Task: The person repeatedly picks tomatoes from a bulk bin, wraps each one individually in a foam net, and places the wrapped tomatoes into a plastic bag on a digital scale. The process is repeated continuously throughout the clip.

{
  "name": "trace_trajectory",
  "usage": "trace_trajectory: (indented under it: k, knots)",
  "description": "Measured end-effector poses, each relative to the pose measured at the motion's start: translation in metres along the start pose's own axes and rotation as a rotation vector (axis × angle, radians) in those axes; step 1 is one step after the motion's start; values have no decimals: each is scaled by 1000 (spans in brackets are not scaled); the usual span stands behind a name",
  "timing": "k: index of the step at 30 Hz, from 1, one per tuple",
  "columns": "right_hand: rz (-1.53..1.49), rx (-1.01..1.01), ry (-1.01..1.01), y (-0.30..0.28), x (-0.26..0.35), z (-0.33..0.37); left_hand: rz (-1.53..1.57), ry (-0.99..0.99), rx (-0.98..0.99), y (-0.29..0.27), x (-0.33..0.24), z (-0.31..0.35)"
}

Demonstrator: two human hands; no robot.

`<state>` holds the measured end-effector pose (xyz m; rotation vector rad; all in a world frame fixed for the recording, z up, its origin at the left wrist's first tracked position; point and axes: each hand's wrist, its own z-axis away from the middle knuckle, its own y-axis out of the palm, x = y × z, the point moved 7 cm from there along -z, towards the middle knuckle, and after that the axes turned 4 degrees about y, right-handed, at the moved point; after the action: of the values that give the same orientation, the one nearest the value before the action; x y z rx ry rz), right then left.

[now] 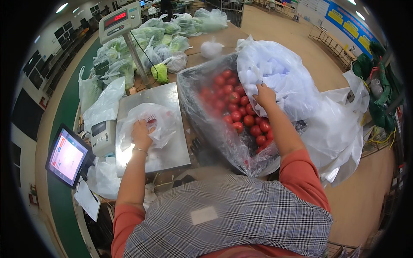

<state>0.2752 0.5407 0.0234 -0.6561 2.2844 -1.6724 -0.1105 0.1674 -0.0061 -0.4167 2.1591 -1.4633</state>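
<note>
On the steel weighing plate (165,159) lies a thin clear plastic bag (162,124), with a patch of red showing through it. My left hand (141,135) is closed on the near side of this bag, its fingertips partly lost in the film. Over to the right, my right hand (265,95) pinches the edge of a large clear bag (297,77) stuffed with crumpled whitish pieces. Directly below that hand, red tomatoes (234,107) fill a crate (185,84) lined with clear plastic; haze blurs the tomatoes on the left.
A scale display (120,22) rises on a post behind the plate. Bagged green vegetables (150,32) crowd the far left, with a loose green leafy piece (160,73) near the post. A touchscreen (67,155) and a small printer (103,136) stand left. White sheeting (335,129) drapes at right.
</note>
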Motion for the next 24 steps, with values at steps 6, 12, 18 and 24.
trace_trajectory:
  k: [6,12,18,24]
  knots:
    - [12,-158,50,37,-21,-29,411,60,-244,-67,-35,19]
    - [-842,-520,31,-109,48,63,1112,-67,-119,-89,-91,76]
    - [-1069,-17,-683,-129,195,190,1325,113,401,-51,-209,80]
    - [-1456,692,-252,-84,188,190,1047,463,302,-58,-207,93]
